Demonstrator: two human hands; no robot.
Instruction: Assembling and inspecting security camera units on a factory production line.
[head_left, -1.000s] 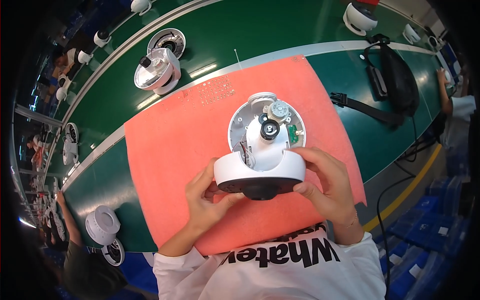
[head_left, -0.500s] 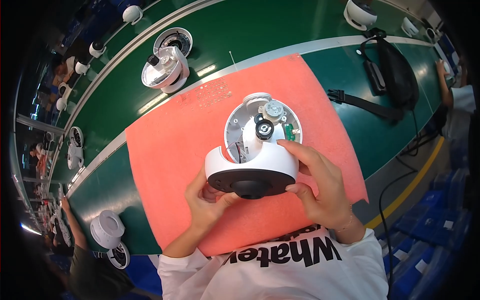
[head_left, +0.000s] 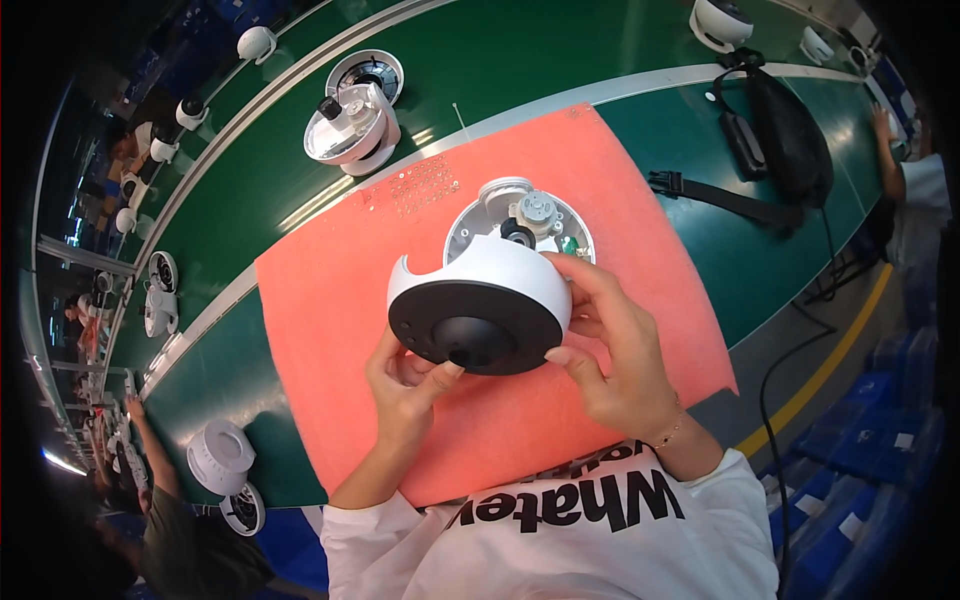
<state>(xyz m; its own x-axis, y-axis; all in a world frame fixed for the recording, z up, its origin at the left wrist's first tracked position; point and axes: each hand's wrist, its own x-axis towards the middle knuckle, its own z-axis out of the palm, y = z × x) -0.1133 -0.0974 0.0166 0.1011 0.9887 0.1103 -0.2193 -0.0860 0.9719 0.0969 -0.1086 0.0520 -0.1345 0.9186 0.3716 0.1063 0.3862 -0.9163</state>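
Observation:
Between my two hands is a white camera housing front (head_left: 480, 325) with a round black face and a domed lens, tilted so the face shows toward me. My left hand (head_left: 405, 390) grips its lower left edge, thumb on the black face. My right hand (head_left: 622, 350) holds the right side, fingers on the white shell and thumb at the rim. Just behind is a white rounded half-shell (head_left: 468, 222), partly hidden by the front. Inside it show a silver motor (head_left: 538, 210), a black round part (head_left: 516, 234) and a bit of green circuit board (head_left: 571, 246).
A pink mat (head_left: 330, 330) lies under the work, with rows of small screws (head_left: 425, 188) at its far left. Beyond stands an opened camera unit (head_left: 352, 125). White housing parts (head_left: 220, 455) sit at left. A black bag (head_left: 790, 140) with a strap lies at right.
Both hands have brought the housing front slightly up and left and tipped it, so more of its black face shows and more of the half-shell is covered. The opened unit beyond appears farther right.

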